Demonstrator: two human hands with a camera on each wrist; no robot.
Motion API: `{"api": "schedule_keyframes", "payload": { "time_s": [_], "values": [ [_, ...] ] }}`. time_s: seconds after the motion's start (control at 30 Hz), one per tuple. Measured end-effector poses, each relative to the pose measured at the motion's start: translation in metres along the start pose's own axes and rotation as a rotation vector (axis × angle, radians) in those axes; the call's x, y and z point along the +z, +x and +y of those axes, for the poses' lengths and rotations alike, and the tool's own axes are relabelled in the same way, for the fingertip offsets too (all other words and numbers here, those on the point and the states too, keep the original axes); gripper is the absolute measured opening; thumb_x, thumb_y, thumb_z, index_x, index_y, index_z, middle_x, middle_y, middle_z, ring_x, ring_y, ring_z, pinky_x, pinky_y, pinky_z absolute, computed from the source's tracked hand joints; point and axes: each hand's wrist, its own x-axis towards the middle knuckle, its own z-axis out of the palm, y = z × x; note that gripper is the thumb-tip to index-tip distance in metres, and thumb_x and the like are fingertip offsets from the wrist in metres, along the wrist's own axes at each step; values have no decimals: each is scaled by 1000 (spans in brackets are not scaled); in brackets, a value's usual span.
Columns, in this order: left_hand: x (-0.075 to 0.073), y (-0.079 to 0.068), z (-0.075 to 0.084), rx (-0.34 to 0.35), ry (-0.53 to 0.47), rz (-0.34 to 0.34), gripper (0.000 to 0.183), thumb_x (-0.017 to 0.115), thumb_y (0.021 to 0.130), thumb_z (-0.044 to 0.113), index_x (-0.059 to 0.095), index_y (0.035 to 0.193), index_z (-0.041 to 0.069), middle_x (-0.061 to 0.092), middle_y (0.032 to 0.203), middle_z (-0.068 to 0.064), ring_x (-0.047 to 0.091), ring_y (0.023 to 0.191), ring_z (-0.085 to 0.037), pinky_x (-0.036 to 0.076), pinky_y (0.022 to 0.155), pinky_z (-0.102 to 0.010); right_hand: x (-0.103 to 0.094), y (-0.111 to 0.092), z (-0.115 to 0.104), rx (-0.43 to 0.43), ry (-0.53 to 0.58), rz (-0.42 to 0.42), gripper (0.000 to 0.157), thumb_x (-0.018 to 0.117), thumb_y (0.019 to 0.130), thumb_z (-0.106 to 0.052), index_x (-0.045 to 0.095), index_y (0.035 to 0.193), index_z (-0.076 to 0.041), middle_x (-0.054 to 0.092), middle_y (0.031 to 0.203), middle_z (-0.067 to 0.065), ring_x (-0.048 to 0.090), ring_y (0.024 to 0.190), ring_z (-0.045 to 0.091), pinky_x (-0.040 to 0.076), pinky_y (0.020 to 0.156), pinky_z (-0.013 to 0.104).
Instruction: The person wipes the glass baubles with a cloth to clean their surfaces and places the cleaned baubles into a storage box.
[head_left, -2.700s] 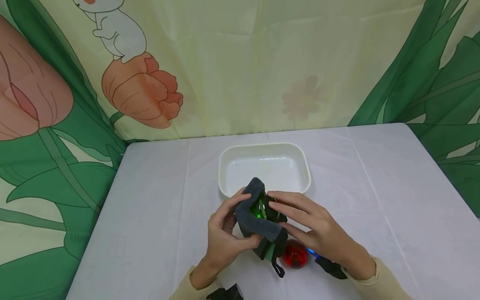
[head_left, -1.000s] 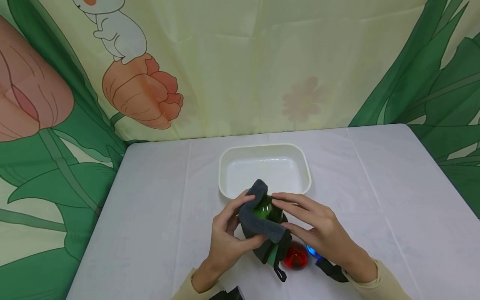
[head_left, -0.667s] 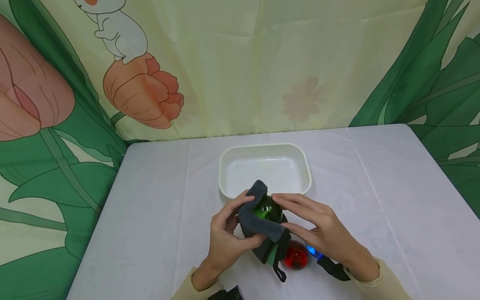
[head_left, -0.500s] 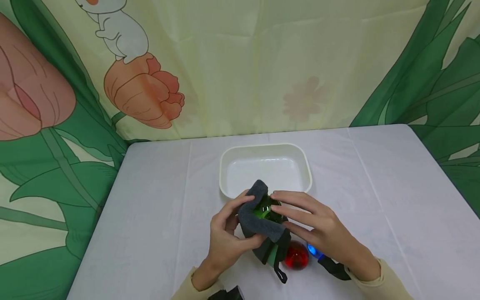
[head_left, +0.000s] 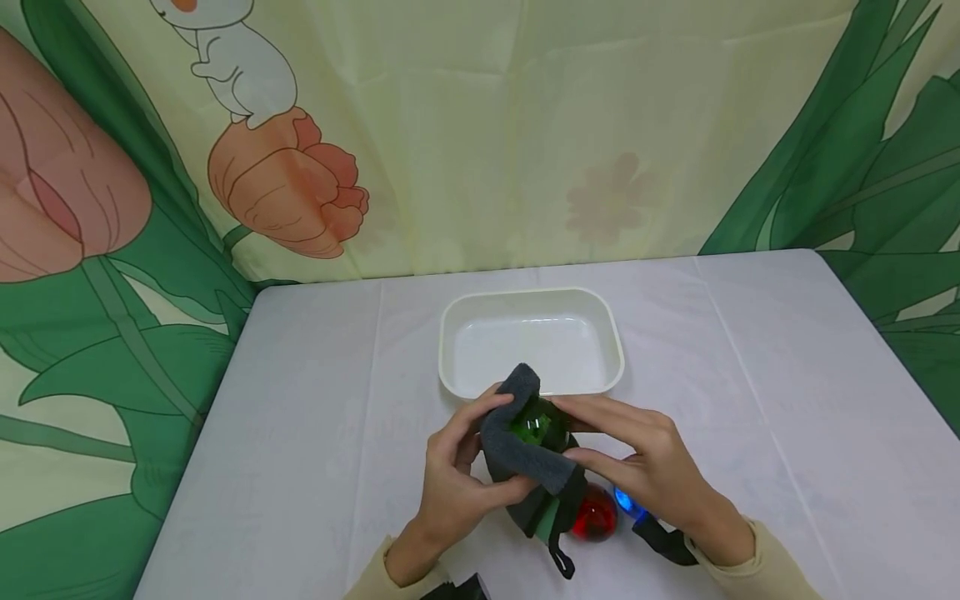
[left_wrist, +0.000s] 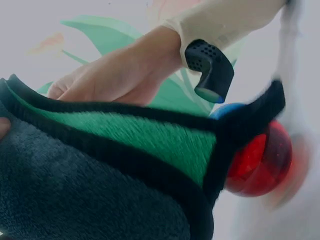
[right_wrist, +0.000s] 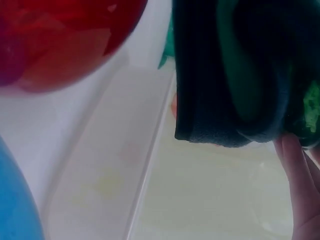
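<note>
A dark grey cloth [head_left: 525,454] with a green inner side and a black hanging loop is folded around a clear green ball [head_left: 551,427]. Gripping the cloth from the left is my left hand [head_left: 465,492], thumb at the front and fingers behind. My right hand [head_left: 660,458] holds the green ball's right side between thumb and fingers. Beside the cloth's lower end lies a red ball [head_left: 596,512], and a blue ball [head_left: 627,502] shows partly under my right hand. In the left wrist view, the cloth [left_wrist: 90,180] opens to its green lining.
Just beyond my hands stands a white rectangular tray [head_left: 450,342] on the white-covered table [head_left: 300,450]. A patterned curtain [head_left: 480,150] hangs behind the table. Black wrist cameras [head_left: 663,542] sit at both wrists.
The right fingers lifted and spread over the green ball, then came together on it again; its visible surface has shifted. Cloth and left hand moved slightly toward me. Red and blue balls stayed put.
</note>
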Motion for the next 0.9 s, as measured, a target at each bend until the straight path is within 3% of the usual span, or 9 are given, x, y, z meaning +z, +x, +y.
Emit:
{"api": "schedule_keyframes", "payload": {
  "time_s": [0.23,0.4,0.53,0.73,0.9],
  "values": [
    [-1,-1,-1,-35,-14,26,65,80,70,-10,54,130,-6,56,135,-28,64,113,-22,58,89,-32,0,0,1,-8,-55,-46,51,63,95,-31,60,132,3,65,129,15,64,117,15,53,91,19],
    [-2,0,-1,-39,-43,29,65,78,71,-12,53,131,-7,54,137,-29,63,118,-24,56,93,-33,1,3,2,-151,-130,-66,42,58,100,-28,63,129,1,60,134,17,58,126,18,47,100,21],
    [-2,0,-1,-31,-51,22,65,78,70,-13,53,130,-8,54,136,-29,62,118,-25,57,92,-33,2,4,4,-197,-128,-42,35,59,100,-23,67,125,1,61,130,19,60,122,21,49,97,21],
    [-2,0,-2,-38,-54,10,65,79,72,-11,53,131,-7,55,136,-29,63,116,-23,57,91,-33,2,4,2,-155,-136,-46,39,58,100,-27,66,126,1,63,126,19,64,115,22,50,94,19],
    [-2,1,-2,-37,-37,-2,65,80,73,-8,52,132,-6,55,136,-29,63,116,-23,57,91,-33,1,0,-1,15,-79,-64,49,60,97,-32,60,131,2,65,125,16,68,108,20,54,89,20]
  ]
}}
